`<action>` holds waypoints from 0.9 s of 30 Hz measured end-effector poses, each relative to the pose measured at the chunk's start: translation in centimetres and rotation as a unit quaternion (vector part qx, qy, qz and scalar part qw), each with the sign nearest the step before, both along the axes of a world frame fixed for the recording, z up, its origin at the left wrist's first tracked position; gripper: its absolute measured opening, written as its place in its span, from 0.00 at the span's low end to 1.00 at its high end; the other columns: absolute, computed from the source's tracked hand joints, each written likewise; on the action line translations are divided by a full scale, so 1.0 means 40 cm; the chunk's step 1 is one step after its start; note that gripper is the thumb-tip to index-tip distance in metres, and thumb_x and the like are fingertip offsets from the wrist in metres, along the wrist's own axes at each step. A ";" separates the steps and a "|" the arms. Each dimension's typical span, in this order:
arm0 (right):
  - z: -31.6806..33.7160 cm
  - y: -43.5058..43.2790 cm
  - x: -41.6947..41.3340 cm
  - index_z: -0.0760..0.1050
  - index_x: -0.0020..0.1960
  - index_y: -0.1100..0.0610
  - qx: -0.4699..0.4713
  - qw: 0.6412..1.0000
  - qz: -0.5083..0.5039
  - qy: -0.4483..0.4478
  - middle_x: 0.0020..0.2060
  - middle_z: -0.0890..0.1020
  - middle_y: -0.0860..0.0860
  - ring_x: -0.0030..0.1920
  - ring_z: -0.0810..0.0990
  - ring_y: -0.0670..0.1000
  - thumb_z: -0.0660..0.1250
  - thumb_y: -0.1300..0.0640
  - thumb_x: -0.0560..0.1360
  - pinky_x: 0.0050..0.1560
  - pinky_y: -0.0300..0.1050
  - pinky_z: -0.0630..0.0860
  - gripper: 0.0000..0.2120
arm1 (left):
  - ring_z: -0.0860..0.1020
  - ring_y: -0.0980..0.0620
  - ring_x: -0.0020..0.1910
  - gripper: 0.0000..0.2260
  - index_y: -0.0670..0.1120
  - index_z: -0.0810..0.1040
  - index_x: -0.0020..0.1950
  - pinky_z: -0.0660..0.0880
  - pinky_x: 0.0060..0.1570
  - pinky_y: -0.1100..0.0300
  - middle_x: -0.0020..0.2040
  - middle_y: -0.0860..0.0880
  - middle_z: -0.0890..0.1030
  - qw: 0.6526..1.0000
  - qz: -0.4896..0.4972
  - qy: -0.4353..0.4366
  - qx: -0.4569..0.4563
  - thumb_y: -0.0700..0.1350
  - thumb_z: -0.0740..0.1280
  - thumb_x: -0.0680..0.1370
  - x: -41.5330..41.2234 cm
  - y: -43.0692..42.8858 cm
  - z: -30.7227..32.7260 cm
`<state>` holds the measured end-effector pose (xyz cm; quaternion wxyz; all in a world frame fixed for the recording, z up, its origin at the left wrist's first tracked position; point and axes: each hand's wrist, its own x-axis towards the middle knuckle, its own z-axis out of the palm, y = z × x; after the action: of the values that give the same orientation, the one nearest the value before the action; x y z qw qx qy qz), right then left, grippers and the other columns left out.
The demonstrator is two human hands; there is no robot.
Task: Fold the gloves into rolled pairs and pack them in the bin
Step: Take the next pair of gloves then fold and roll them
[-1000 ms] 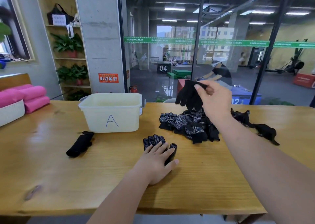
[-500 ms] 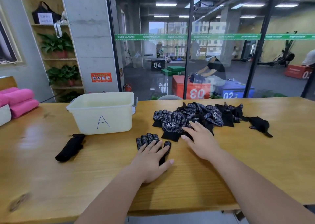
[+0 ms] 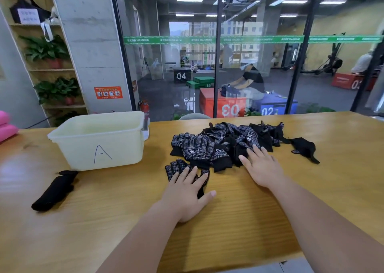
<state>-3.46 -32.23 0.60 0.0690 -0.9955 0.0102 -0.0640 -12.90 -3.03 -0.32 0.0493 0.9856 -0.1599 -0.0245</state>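
Note:
A heap of black gloves with white grip dots [image 3: 228, 141] lies on the wooden table [image 3: 239, 220], right of the pale bin marked "A" [image 3: 99, 141]. One dotted glove [image 3: 176, 166] lies flat in front of the heap, and my left hand [image 3: 187, 191] presses on it with straight fingers. My right hand [image 3: 261, 166] lies flat at the heap's near edge, fingertips touching the gloves. A rolled black pair [image 3: 54, 190] rests on the table in front of the bin's left corner. A single black glove [image 3: 304, 148] lies apart at the heap's right.
Glass wall runs behind the table's far edge. Pink rolled towels [image 3: 6, 127] sit at the far left. A shelf with potted plants [image 3: 54, 89] stands behind the bin. The table's near edge [image 3: 228, 269] is close below my forearms.
My right hand dropped the glove it held up over the heap and came down flat at the heap's near edge. My left hand stayed on the flat glove.

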 end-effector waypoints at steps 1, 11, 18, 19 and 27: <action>0.000 -0.012 0.014 0.51 0.86 0.47 -0.006 1.000 -0.007 0.001 0.86 0.47 0.48 0.85 0.44 0.53 0.33 0.27 0.80 0.83 0.61 0.50 0.42 | 0.35 0.52 0.84 0.38 0.64 0.43 0.86 0.39 0.83 0.45 0.86 0.54 0.39 1.000 0.000 -0.006 -0.001 0.77 0.38 0.78 0.004 0.000 -0.004; -0.028 -0.035 0.056 0.59 0.84 0.52 -0.009 0.999 -0.031 -0.002 0.84 0.59 0.49 0.85 0.50 0.53 0.36 0.31 0.83 0.83 0.59 0.51 0.39 | 0.36 0.53 0.84 0.40 0.63 0.44 0.86 0.40 0.83 0.46 0.86 0.55 0.39 0.999 -0.005 -0.034 0.001 0.79 0.37 0.76 0.018 0.003 -0.024; -0.037 -0.005 0.000 0.73 0.75 0.50 -0.065 0.995 -0.050 -0.049 0.69 0.78 0.50 0.69 0.75 0.52 0.38 0.41 0.84 0.80 0.57 0.59 0.33 | 0.36 0.51 0.85 0.41 0.63 0.43 0.86 0.41 0.83 0.44 0.86 0.54 0.39 1.000 -0.003 -0.015 0.008 0.80 0.38 0.76 0.019 0.001 -0.015; -0.034 0.004 -0.018 0.73 0.75 0.50 -0.080 0.994 -0.052 -0.053 0.68 0.79 0.50 0.68 0.77 0.52 0.38 0.42 0.84 0.79 0.56 0.60 0.32 | 0.36 0.51 0.85 0.41 0.63 0.43 0.86 0.40 0.83 0.44 0.86 0.53 0.39 1.000 -0.003 -0.011 0.009 0.80 0.38 0.76 0.020 0.001 -0.011; 0.008 0.117 -0.197 0.70 0.74 0.54 -0.151 0.985 -0.062 -0.056 0.55 0.84 0.51 0.54 0.81 0.54 0.43 0.47 0.83 0.66 0.53 0.68 0.28 | 0.36 0.49 0.85 0.40 0.62 0.42 0.86 0.40 0.83 0.43 0.86 0.52 0.38 1.000 0.007 0.018 0.021 0.78 0.40 0.77 -0.019 -0.006 0.012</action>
<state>-11.35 -27.54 0.92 -0.0861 -0.9867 0.0586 -0.1247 -13.68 -3.27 0.16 0.0318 0.9870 -0.1513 -0.0449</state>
